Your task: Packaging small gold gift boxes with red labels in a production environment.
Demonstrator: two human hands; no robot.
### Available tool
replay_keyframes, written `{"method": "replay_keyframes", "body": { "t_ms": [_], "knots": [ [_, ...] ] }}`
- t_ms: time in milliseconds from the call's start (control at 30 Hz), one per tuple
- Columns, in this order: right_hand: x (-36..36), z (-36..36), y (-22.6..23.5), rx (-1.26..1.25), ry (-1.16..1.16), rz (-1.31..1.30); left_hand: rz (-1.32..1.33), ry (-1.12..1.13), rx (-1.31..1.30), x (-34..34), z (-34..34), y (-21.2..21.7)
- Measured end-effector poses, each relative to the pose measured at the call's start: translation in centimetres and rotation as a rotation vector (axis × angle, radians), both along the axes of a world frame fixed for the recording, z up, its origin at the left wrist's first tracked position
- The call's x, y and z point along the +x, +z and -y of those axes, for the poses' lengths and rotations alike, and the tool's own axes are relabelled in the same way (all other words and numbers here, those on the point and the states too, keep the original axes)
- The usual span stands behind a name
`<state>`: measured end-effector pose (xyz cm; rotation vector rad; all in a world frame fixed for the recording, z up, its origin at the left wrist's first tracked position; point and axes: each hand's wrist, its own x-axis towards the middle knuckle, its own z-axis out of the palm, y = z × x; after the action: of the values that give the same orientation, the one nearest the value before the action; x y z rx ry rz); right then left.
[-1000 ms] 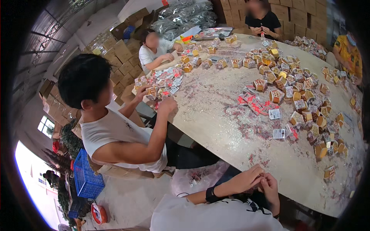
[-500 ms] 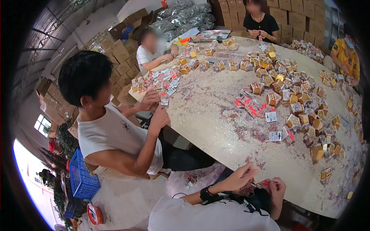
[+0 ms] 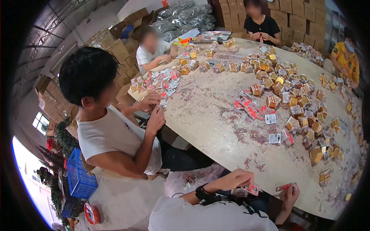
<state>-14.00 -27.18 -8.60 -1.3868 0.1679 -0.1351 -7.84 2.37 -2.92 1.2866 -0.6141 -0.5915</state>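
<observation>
My left hand (image 3: 239, 178), with a black band at its wrist, is closed at the table's near edge. Under its curled fingers is a small clear-wrapped piece with a red and white card (image 3: 253, 189); the grip itself is partly hidden. My right hand (image 3: 292, 195) is a short way to the right, pinching a small red card (image 3: 283, 187) between thumb and fingers. Nearest to my hands on the tabletop, a white label card (image 3: 274, 138) lies by several red cards (image 3: 254, 111).
Small house-shaped pieces (image 3: 317, 154) in clear wrap crowd the right of the glitter-strewn table (image 3: 204, 127). A co-worker in a white top (image 3: 115, 134) sits close on my left; others sit farther round. A blue crate (image 3: 81, 175) and red basin (image 3: 92, 213) stand on the floor.
My right hand has moved right and slightly down, away from my left hand, with the small red card. The red and white card under my left hand now shows more plainly.
</observation>
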Motion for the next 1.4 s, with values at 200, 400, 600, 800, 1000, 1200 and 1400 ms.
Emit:
{"method": "replay_keyframes", "body": {
  "t_ms": [200,400,600,800,1000,1200,1400],
  "knots": [
    [0.5,-0.1,-1.1,-0.107,-0.070,-0.016,-0.214,-0.169,-0.440,-0.2,-0.9,3.2],
    [1.3,-3.2,0.7,-0.183,-0.007,0.175,-0.212,-0.276,-0.376,-0.1,1.8,1.4],
    [2.0,-7.5,5.9,0.130,0.019,0.535,-0.352,-0.030,-0.213,0.9,3.7,1.9],
    [2.7,-8.3,4.1,-0.182,-0.045,0.800,-0.434,-0.104,-0.160,0.6,5.7,1.5],
    [3.1,-8.5,3.4,-0.485,0.007,0.970,-0.344,-0.024,-0.151,0.1,6.3,0.6],
    [3.3,-9.4,1.6,-0.595,-0.062,0.977,0.003,0.098,-0.021,-0.1,6.0,-0.9],
    [3.7,-9.8,1.8,-0.473,-0.060,0.919,0.148,0.140,-0.005,-0.4,5.8,-0.5]
  ]
}}
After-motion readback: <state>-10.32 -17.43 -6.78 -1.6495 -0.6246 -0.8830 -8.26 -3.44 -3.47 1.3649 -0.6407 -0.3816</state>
